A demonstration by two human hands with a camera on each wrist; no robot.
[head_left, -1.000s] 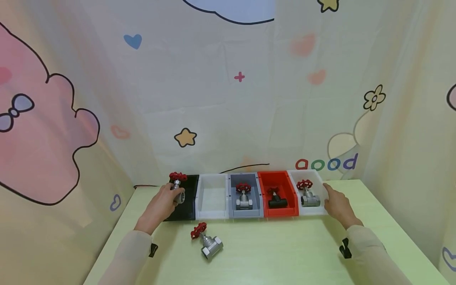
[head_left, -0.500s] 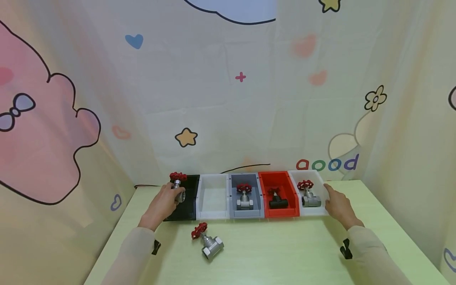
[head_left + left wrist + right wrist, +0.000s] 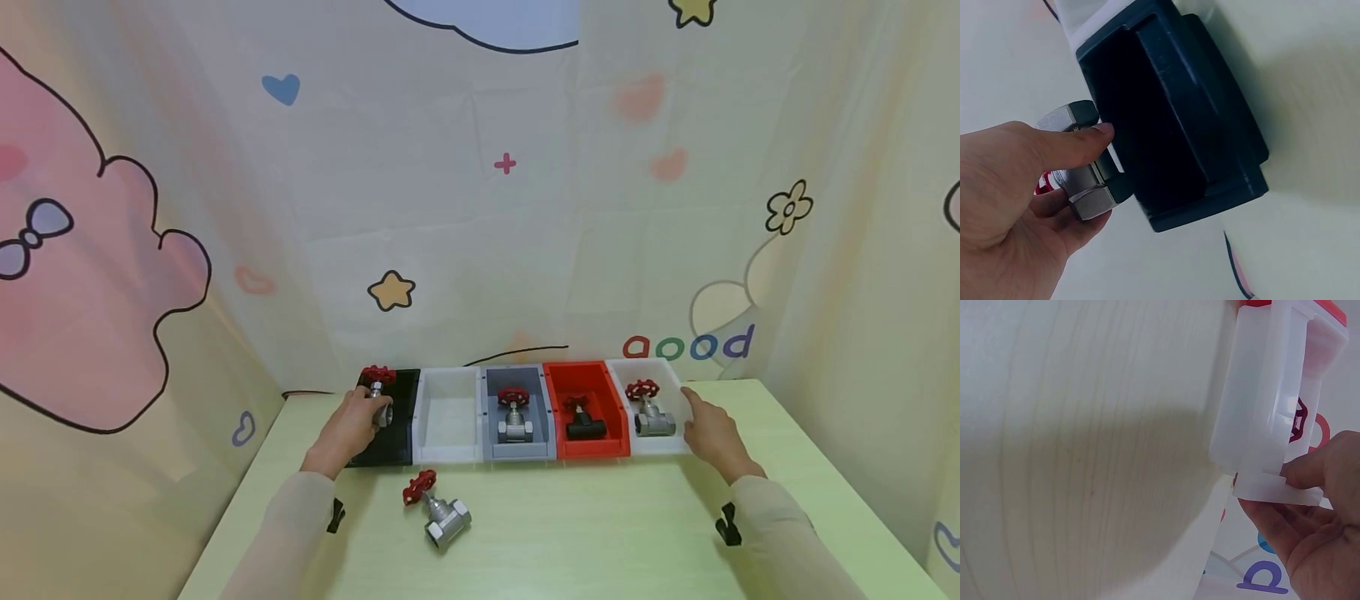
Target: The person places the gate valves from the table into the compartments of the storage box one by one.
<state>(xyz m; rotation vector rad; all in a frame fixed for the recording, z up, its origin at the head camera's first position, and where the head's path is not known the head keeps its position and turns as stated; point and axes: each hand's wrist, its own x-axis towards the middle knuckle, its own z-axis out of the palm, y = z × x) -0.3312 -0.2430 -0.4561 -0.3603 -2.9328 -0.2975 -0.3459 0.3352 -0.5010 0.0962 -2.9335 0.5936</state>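
My left hand grips a metal gate valve with a red handwheel, over the black bin at the row's left end. In the left wrist view the thumb lies across the valve's body, and the bin's inside beside it is dark. At the other end, my right hand pinches the side wall of the right white bin between thumb and fingers. That bin holds a silver valve. Another silver valve with a red handwheel lies on the table in front of the row.
Between the end bins stand a white bin, a grey bin with a silver valve, and a red bin with a black-bodied valve. A printed curtain hangs behind the table.
The left hand has lowered slightly with the gate valve and shifted a little to the right over the black bin. My right hand keeps its place on the white bin.
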